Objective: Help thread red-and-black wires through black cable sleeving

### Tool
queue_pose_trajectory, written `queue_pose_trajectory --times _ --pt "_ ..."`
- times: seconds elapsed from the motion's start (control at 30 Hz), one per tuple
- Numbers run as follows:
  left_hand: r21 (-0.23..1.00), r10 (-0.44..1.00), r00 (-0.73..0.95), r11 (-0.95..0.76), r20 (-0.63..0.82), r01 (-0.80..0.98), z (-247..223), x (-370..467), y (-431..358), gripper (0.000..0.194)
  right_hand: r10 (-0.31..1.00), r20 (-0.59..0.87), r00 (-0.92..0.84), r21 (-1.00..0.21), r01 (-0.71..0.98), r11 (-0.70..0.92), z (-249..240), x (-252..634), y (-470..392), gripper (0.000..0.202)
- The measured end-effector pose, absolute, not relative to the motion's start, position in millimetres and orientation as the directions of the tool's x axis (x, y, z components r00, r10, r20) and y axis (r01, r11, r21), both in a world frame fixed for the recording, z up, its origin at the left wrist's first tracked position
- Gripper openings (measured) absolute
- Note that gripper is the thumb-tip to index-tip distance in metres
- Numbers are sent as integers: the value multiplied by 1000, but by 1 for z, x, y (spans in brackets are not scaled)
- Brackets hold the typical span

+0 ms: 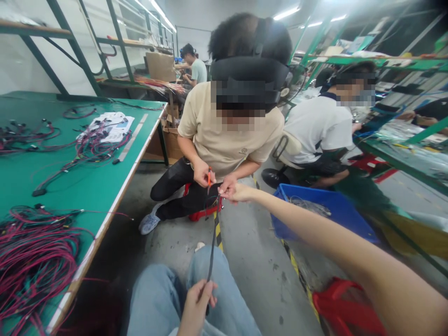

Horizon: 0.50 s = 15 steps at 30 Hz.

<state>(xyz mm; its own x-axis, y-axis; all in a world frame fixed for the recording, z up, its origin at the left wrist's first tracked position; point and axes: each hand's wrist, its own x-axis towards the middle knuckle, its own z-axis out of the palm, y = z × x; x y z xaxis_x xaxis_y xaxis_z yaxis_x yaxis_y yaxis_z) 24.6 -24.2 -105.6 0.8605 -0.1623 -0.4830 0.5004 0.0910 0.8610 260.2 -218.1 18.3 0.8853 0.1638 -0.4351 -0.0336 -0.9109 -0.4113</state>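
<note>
Between the seated person's knees and a co-worker in a beige T-shirt (233,135), a slim black sleeved cable (213,254) runs lengthwise above the floor, nearly straight. The left grip (196,301) grasps its near end, thumb laid along the top; a short dark tail shows below the fingers. The right grip (240,192) is extended to the far end, fingertips gathered beside the co-worker's left hand (228,184). Whether it clamps the cable cannot be told, as the fingers crowd together there. The co-worker's right hand (201,173) holds an orange-handled tool (209,176) just beside that end; its type is too small to confirm.

Handling: the cable is judged light, bendable along its length and slightly springy, with a sleeve that may slide under a loose hold. The thin leads at the far end are judged the fragile portion. Take hold on the sleeved body, close behind the leads, and support the near end separately; apply only light tension. Avoid pulling on individual wires. Similar care suits the red-and-black wire harnesses (38,261) heaped on the green desk (101,196).
</note>
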Motion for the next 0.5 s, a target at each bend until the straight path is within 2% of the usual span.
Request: queue_pose_trajectory --times 0.13,0.3,0.43,0.5 --pt "851 -156 857 124 -491 510 -106 27 -25 57 185 -473 861 -471 -70 -879 8 213 -233 22" --pt "855 -252 834 43 -491 516 -118 24 -27 60 229 -591 773 -582 -212 -785 -41 128 -206 33" --pt "864 -280 830 0 -483 503 -126 22 -31 60 63 -550 833 -542 -299 -785 -93 67 -167 39" --pt "869 -285 832 -7 -475 494 -125 23 -33 59 -95 -517 851 -424 -350 -835 -116 46 -151 46"
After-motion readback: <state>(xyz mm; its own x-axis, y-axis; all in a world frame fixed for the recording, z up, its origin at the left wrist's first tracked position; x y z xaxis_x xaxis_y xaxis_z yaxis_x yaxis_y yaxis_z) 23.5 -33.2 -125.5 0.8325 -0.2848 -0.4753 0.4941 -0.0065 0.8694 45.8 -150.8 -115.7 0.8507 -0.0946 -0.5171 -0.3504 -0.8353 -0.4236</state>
